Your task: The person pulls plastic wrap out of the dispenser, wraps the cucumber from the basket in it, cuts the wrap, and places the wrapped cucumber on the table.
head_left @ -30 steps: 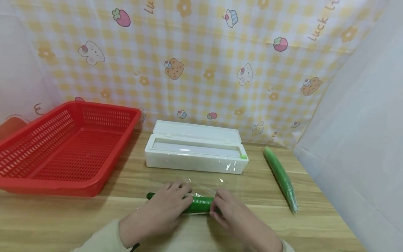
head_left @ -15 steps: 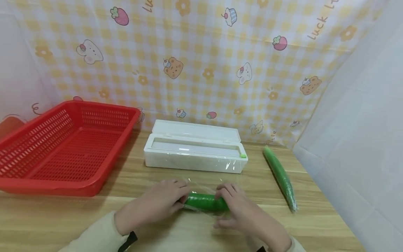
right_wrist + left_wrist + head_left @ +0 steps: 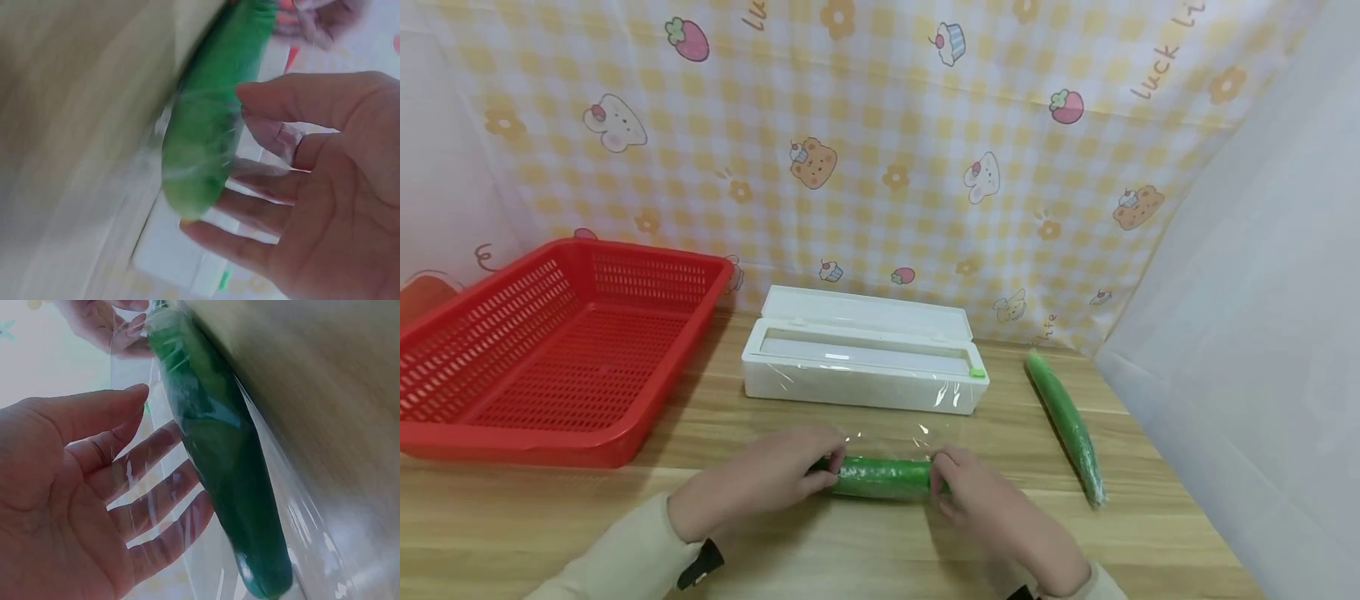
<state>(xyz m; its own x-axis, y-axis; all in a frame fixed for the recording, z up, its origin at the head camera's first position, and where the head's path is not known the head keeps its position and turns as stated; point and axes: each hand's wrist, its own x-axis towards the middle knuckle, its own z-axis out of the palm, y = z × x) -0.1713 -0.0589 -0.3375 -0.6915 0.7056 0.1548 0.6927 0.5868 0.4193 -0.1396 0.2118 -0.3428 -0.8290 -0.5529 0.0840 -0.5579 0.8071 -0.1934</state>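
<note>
A green cucumber lies crosswise on the table before me, with clear cling film over its skin. At its left end my left hand pinches the film between thumb and index finger; in the left wrist view the other fingers stretch behind the film to the cucumber's side. My right hand pinches film at the right end, its lower fingers reaching along the cucumber's tip. Behind it stands a white cling film dispenser, lid raised, with film stretching from its front toward the cucumber.
A red plastic basket stands on the left. On the right lies another cucumber, wrapped in film. A green slider sits at the dispenser's right end. A checked cloth hangs behind the wooden table.
Both hands have moved from on top of the cucumber out toward its ends and now pinch the film. More of the cucumber's middle shows between them. The dispenser stays in place.
</note>
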